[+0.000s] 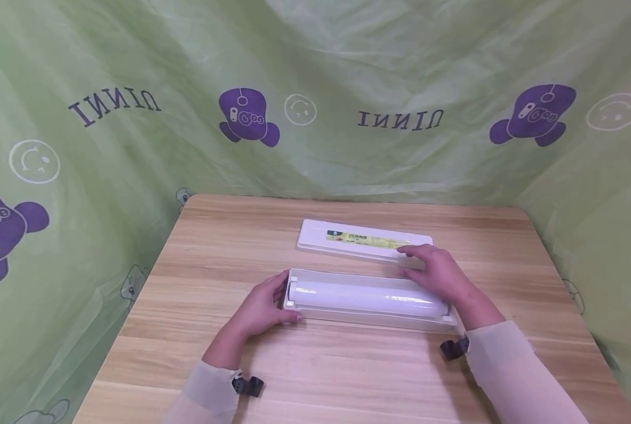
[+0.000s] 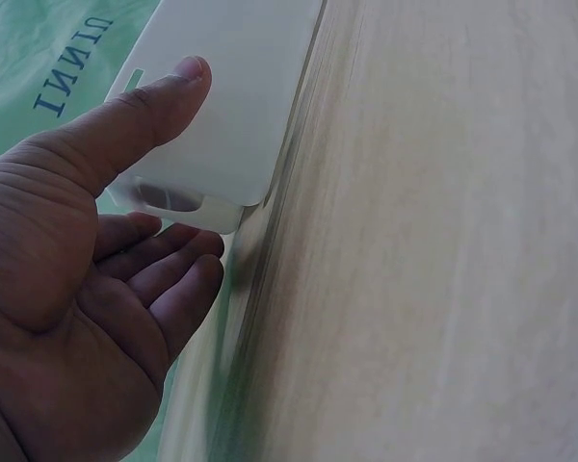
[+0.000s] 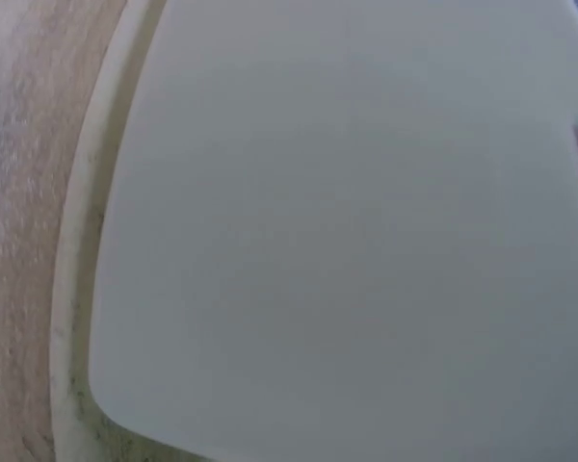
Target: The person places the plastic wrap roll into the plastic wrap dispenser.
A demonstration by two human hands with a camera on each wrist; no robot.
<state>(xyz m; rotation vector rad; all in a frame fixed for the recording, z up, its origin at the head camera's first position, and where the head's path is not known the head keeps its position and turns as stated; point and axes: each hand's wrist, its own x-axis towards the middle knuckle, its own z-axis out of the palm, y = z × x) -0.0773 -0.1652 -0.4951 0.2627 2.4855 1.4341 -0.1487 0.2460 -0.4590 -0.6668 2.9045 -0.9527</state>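
A long white box [image 1: 368, 318] lies lidless on the table, with a glossy roll of cling film [image 1: 365, 296] inside it. My left hand [image 1: 264, 306] holds the box by its left end. In the left wrist view the thumb [image 2: 169, 106] lies along the front wall, while the other fingers [image 2: 178, 269] bend about the end. Behind the box lies its white lid [image 1: 315, 235], bearing a yellow-green label. My right hand [image 1: 437, 271] reaches over the box's right end, thumb and fingers spread, fingertips overlapping the lid's right part. A white wall of the box [image 3: 337, 231] fills most of the right wrist view.
The wood-grain table [image 1: 336, 377] spreads around the box on every side. A green printed cloth [image 1: 326, 165] hangs behind the table and along both sides. Small black camera mounts [image 1: 248, 386] sit at both cuffs.
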